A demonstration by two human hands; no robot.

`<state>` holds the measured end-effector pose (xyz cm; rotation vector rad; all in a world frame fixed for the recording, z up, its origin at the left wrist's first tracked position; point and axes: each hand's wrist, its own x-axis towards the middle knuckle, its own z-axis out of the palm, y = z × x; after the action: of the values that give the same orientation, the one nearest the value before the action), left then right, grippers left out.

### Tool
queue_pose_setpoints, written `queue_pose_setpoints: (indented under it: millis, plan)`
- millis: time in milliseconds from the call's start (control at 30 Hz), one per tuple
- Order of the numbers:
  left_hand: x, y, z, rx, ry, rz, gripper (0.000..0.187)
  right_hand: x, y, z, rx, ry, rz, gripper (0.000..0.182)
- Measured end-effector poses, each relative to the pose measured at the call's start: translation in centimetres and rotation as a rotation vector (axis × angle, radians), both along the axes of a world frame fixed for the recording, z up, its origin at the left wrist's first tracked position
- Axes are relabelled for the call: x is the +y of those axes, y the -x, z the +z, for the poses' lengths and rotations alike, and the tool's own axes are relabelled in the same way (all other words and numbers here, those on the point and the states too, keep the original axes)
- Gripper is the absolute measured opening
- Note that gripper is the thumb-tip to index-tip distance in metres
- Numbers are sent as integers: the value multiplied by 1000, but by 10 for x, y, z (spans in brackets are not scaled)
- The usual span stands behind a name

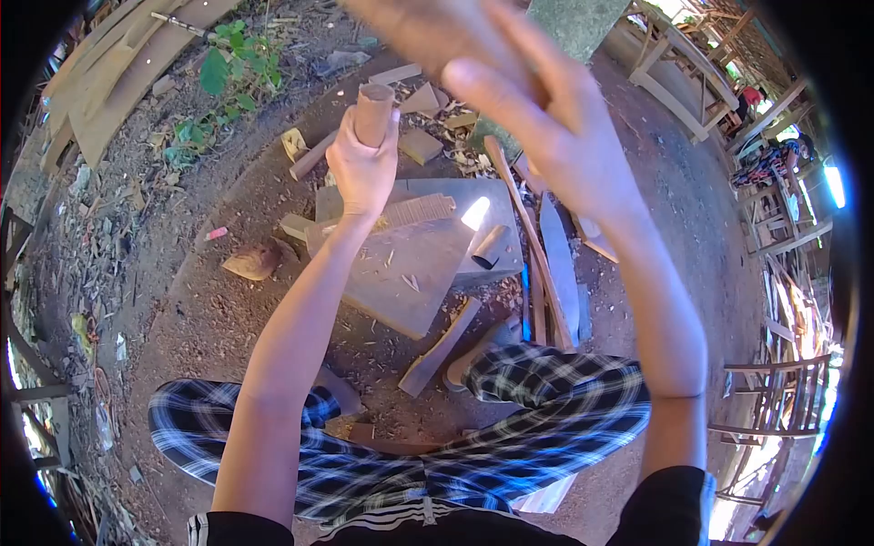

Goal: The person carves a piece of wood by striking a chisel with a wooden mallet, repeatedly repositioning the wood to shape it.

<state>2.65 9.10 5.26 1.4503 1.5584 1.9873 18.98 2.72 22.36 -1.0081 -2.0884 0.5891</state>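
Observation:
My left hand [362, 173] is closed around a short round piece of wood [373, 114], its top end pointing up and away from me. Higher up and to the right, my right hand [569, 136] grips a brown, wooden-looking piece [423, 32]; motion blur and the frame's top edge hide its exact kind. Below my hands, a flat wooden board [401, 287] lies tilted over a grey block [501, 196]. On these rest a ridged strip of wood [414, 211] and a dark, short cylinder [492, 246].
Long wooden sticks [533, 241] and a flat grey blade-like piece [557, 264] lie to the right. A curved wood offcut [440, 346] is near my feet. Wood scraps [421, 146] and shavings litter the ground. Large boards [127, 73] lean at upper left; a wooden bench [683, 77] stands upper right.

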Motion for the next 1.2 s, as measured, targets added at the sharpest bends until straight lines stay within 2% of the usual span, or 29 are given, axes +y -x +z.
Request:
queue_pose_setpoints:
  millis: [33,100,133,167,233,267,333,367,433,467,500,533,567,633,833,967,1100,1167,1200]
  plan:
    - [1,-1,-4,-4,3,4,26,3,-2,-9,-4,3,4,70]
    - [4,2,-6,38,-102,24,27,16,-7,-50,-285,-284,-70,70]
    - [3,4,-1,47,-112,21,27,25,-5,-63,-210,-183,-21,73]
    - [1,5,1,25,-97,-7,27,29,-16,-67,-205,-190,-29,73]
    - [-1,6,5,-9,-74,-27,28,28,-26,-62,-47,202,-70,76]
    - [-2,6,4,-21,-23,-50,29,26,-28,-69,-54,210,-68,76]
    - [-1,8,0,-34,39,-60,29,21,-31,-100,119,474,-201,77]
    - [3,9,-2,-28,33,-56,29,20,-33,-118,123,482,-199,77]
    - [8,10,-4,-8,27,-67,28,20,-37,-164,-196,571,-250,78]
    - [10,13,-5,-13,30,-117,28,18,-38,-196,-185,574,-256,78]
    - [11,16,-7,-20,34,-161,28,14,-38,-230,-321,386,-257,75]
    - [9,15,-5,-37,-12,-193,24,7,-32,-239,-456,198,-250,73]
    - [9,17,-4,-35,-2,-187,24,2,-32,-246,-454,206,-242,73]
    - [10,23,-5,-119,158,-313,20,-9,-25,-232,-578,194,-247,71]
    - [13,30,3,-150,191,-517,27,-11,-23,-226,-624,174,-242,68]
    - [14,33,5,-145,226,-541,27,-12,-18,-230,-558,172,-271,68]
    - [15,20,2,-122,187,-499,15,-16,-12,-217,-642,218,-306,68]
    - [9,3,4,34,167,-448,16,-15,-11,-218,-664,242,-303,68]
    - [8,-7,-2,30,163,-441,16,-13,-12,-227,-660,202,-314,70]
